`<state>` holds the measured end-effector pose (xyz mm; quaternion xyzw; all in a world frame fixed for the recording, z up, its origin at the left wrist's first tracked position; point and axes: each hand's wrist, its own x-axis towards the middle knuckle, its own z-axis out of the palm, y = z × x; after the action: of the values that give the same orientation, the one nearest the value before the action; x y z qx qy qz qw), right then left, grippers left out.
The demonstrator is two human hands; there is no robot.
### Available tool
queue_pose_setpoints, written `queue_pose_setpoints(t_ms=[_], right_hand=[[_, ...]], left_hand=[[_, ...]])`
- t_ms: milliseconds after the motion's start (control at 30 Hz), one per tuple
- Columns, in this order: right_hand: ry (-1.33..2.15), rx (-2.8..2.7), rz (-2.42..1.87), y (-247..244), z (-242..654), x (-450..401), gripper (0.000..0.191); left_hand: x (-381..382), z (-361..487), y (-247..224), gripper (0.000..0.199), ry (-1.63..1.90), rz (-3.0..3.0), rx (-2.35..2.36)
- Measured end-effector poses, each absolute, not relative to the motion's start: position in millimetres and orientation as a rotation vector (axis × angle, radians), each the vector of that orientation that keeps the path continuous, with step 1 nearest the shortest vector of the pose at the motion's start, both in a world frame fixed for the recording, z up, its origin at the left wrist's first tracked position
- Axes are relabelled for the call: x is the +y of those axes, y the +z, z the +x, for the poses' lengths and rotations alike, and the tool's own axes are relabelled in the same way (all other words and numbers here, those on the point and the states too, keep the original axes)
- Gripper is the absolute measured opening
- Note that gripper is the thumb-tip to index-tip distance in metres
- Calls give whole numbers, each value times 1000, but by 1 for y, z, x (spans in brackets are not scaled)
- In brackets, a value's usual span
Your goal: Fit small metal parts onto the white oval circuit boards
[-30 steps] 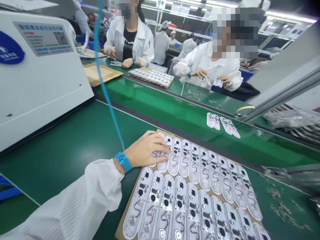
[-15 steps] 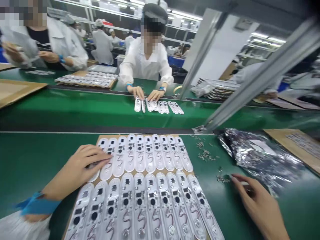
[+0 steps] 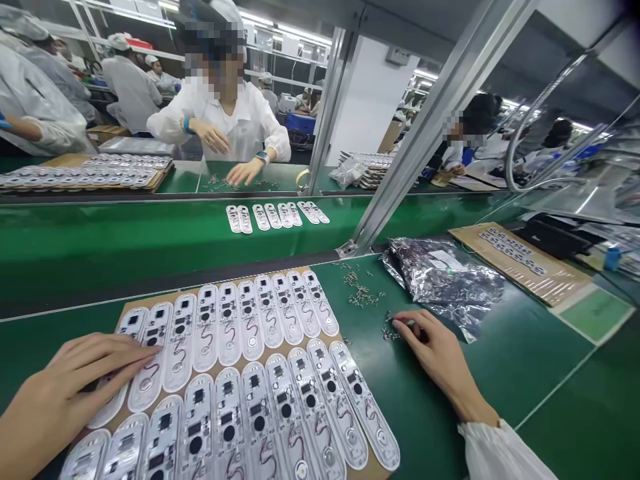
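Note:
Two rows of white oblong plastic casings, each with a small circuit board and thin wires, lie on a brown cardboard sheet. Over the leftmost casings of the back row, my left hand rests with its fingers stretched out, fingertips touching a casing; its thumb is mostly hidden. To the right of the sheet, my right hand has thumb and forefinger pinched at the edge of a small cluster of screws. Anything between those fingertips is too small to make out. More screws are scattered behind.
A silvery plastic bag lies behind my right hand, beside another cardboard sheet with parts. A metal post rises at the bench edge. Several casings sit on the green belt; a co-worker stands across it.
The view has swung right, so things appear further left. My right hand has its fingertips at the screws, with fingers closer together. The co-worker's hands have left the casings on the belt.

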<state>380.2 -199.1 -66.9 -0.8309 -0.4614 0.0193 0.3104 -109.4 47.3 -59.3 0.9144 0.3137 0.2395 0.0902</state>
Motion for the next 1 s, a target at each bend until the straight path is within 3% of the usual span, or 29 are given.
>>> queue_pose_setpoints(t_ms=[133, 400, 767, 1000], right_hand=[[92, -1265, -2151, -66, 378, -198, 42], [151, -1217, -2185, -63, 378, -195, 44], [158, -1191, -2198, -59, 383, -188, 60], [138, -1225, -2196, -56, 384, -187, 61]], left_hand=[[45, -106, -57, 42, 662, 2621, 1045], [42, -101, -54, 24, 674, 2479, 1145], [40, -94, -49, 40, 757, 2499, 1111], [37, -90, -45, 38, 750, 2507, 1120]])
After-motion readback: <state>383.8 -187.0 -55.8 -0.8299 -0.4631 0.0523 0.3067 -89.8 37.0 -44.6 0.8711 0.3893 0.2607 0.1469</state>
